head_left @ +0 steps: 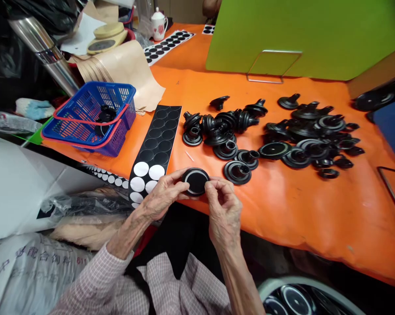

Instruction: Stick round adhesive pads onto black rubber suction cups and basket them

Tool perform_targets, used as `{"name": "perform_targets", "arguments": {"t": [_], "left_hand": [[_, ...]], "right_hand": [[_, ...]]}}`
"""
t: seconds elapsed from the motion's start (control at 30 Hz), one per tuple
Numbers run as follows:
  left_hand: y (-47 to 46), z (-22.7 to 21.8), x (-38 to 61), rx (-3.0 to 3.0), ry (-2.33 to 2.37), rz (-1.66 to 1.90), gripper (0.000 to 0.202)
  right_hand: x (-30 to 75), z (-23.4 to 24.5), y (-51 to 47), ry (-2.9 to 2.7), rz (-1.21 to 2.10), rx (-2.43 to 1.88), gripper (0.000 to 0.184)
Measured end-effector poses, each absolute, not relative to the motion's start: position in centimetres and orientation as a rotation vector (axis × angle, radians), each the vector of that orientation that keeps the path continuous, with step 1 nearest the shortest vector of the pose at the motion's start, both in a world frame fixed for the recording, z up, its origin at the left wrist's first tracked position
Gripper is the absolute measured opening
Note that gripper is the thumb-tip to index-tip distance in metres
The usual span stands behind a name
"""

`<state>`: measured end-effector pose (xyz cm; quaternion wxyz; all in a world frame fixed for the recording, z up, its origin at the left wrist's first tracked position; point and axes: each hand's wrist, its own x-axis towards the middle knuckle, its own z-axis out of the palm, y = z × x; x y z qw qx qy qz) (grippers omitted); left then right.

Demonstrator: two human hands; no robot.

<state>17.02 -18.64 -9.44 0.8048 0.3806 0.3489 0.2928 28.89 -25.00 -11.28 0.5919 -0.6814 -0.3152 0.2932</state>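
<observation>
A round black plastic part (196,181) with a pale ring on its face is held at the orange table's near edge. My left hand (164,192) grips its left side between thumb and fingers. Its right rim is pinched by my right hand (223,203), thumb against the edge. Just left of it lies a sheet of round black stickers (160,131), with bare white circles at its near end. Beyond and to the right, similar black parts (220,127) sit in a loose group, several with their stems up. The underside of the held part is hidden.
A blue basket (89,113) with red handles holds some black parts. More black parts (312,135) are heaped on the right. A green board (302,35) stands behind, a steel flask (44,52) at back left. Below right is a tub (266,284) of round parts.
</observation>
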Motion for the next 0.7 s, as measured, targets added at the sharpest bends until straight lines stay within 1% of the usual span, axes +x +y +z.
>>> {"name": "perform_targets", "arguments": {"t": [0.3,0.53,0.6,0.63,0.7], "left_hand": [[-18.9,-10.0,16.9,0.797,0.788,0.703,0.041],[-19.0,-9.8,16.6,0.766,0.844,0.766,0.043],[-19.0,-9.6,16.4,0.764,0.859,0.782,0.044],[-19.1,-9.5,16.3,0.763,0.865,0.790,0.045],[-19.4,-9.2,15.9,0.760,0.876,0.805,0.048]], "right_hand": [[27.8,-12.0,-24.8,-0.941,0.415,-1.671,0.015],[27.1,-12.4,-24.5,-1.206,0.106,-1.712,0.011],[26.7,-12.4,-24.4,-1.158,0.134,-1.713,0.009],[26.6,-12.4,-24.4,-1.092,0.190,-1.714,0.011],[26.6,-12.1,-24.5,-0.950,0.408,-1.701,0.023]]}}
